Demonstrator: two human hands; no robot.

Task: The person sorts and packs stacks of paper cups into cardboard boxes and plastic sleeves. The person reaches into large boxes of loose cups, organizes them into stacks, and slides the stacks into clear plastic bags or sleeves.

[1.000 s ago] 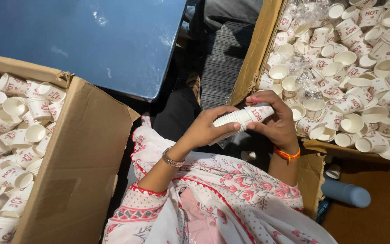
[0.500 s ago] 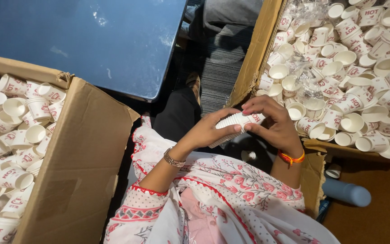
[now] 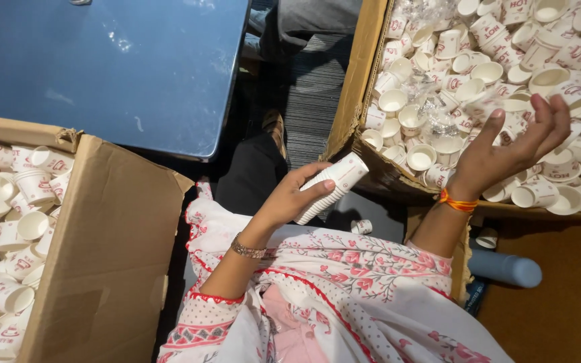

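Now my left hand (image 3: 290,198) is wrapped around a stack of paper cups (image 3: 331,188) over my lap. My right hand (image 3: 512,144) is open and empty, above the loose cups (image 3: 438,144) in the right cardboard box (image 3: 354,87).

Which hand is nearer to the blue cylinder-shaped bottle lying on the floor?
The right hand. It is raised over the cardboard box of paper cups, up from the blue cylinder-shaped bottle. The left hand, holding the stack of paper cups, is farther left.

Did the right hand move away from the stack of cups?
Yes. The right hand left the stack of cups and went out over the cardboard box on the right.
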